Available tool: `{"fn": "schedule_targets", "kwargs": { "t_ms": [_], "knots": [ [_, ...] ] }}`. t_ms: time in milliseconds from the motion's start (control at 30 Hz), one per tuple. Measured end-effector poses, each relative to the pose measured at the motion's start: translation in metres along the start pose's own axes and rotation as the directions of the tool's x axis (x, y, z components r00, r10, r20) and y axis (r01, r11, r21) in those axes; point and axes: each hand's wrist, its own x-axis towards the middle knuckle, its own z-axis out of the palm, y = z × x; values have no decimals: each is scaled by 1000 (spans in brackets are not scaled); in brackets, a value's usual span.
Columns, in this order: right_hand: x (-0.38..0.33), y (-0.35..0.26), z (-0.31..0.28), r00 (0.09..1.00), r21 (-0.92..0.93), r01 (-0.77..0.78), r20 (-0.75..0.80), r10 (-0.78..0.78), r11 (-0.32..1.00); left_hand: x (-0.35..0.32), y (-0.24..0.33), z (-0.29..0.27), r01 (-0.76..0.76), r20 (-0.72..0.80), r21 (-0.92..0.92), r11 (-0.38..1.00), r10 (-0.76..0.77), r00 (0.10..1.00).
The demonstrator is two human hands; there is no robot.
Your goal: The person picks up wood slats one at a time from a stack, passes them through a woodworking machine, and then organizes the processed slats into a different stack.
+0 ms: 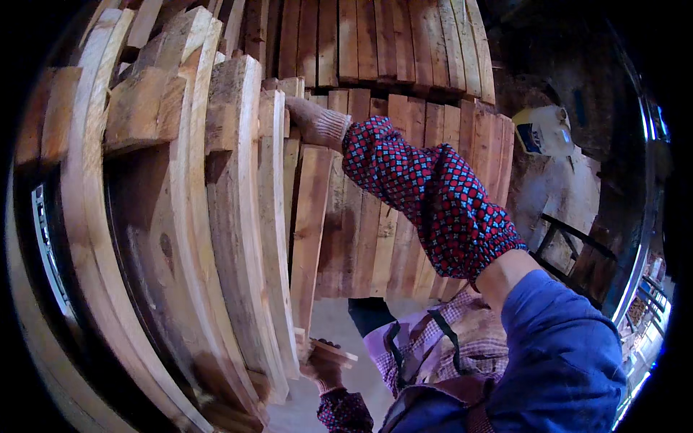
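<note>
While up high, the right hand [315,121] in its tan glove presses on the top end of a standing wooden board [272,216], with its fingers tucked behind the wood, so cannot tell how wide or tight. Down low, the left hand [323,368] (also gloved) curls shut around a small flat piece of wood [333,353], just beside the bottom of the leaning boards. Behind, more boards in a tall stack [404,180], and off to the right a white plastic jug [543,130] sitting well apart.
</note>
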Motion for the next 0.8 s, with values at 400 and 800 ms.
{"fn": "schedule_targets", "kwargs": {
  "t_ms": [400,800],
  "knots": [
    [-55,35,20,997,148,-49,-53,57,988,-15,23,-25,-215,-12,753,622,340,940],
    [-8,-29,-8,959,-993,116,117,259,22,-36,19,18,-245,-240,261,934,309,920]
  ]
}}
